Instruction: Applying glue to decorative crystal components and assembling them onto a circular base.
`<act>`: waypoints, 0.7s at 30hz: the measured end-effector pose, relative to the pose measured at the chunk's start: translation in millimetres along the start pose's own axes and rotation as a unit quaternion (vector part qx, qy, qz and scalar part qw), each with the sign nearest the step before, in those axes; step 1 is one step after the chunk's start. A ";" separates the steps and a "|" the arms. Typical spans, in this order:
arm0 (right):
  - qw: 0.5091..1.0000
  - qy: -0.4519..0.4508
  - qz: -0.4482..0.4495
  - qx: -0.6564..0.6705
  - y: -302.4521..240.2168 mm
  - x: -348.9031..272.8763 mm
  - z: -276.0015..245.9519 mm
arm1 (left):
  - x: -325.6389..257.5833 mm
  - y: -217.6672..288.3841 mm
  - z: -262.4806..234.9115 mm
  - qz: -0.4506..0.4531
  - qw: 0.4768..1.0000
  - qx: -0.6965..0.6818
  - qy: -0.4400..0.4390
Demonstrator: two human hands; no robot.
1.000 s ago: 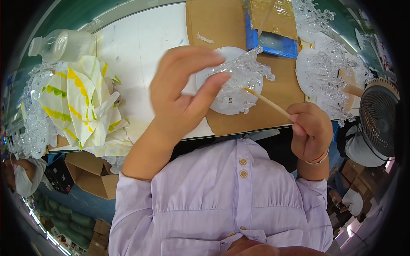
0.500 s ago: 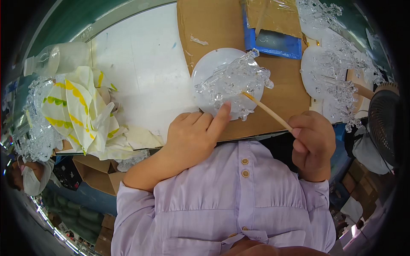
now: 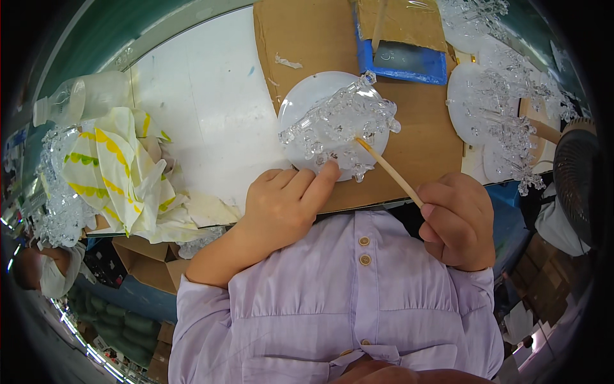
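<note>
A round white plate (image 3: 295,105) lies on a brown cardboard sheet and bears a cluster of clear, knobbly plastic pieces (image 3: 348,118). My left hand (image 3: 279,201) rests at the plate's near edge. Its index finger is stretched out, the tip at the near side of the clear cluster; the other fingers bend down, and the thumb is hidden. To the right, my right hand (image 3: 460,217) pinches a slim wooden-handled brush (image 3: 395,173). The brush's amber tip points up and left, at the clear cluster; whether it touches cannot be told.
Beyond the plate stands a blue-edged tray (image 3: 409,73), partly under cardboard. More clear pieces (image 3: 505,121) on white discs lie right, beside a dark fan (image 3: 575,179). At left are a crumpled yellow-patterned plastic bag (image 3: 121,176) and a translucent bottle (image 3: 96,96). Another person (image 3: 54,269) is far left.
The view has shifted slightly. My left index finger has drawn back a little toward me along the clear cluster. My right hand has lowered slightly, with the brush tip still at the cluster.
</note>
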State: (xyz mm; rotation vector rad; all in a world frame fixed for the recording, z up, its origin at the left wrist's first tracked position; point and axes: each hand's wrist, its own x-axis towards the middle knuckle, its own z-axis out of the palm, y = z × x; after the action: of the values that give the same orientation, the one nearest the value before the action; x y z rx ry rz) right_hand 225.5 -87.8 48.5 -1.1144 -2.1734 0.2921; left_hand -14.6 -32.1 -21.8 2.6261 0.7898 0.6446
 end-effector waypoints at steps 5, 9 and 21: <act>0.999 0.010 -0.036 -0.006 1.7 2.2 4.0 | -0.2 -7.3 -8.0 0.035 0.995 -0.054 0.080; 0.995 0.033 -0.062 -0.073 -0.5 1.0 14.6 | 7.7 -14.2 -25.4 0.037 0.978 -0.098 0.182; 0.999 -0.003 0.031 -0.032 -11.4 4.6 6.6 | 41.8 -20.2 -8.6 -0.042 0.969 -0.064 0.236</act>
State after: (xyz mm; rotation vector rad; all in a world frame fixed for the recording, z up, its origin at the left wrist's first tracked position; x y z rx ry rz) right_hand 212.1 -90.5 51.0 -1.2197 -2.1684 0.2558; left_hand 3.4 9.8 -9.4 2.3324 0.9442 1.2760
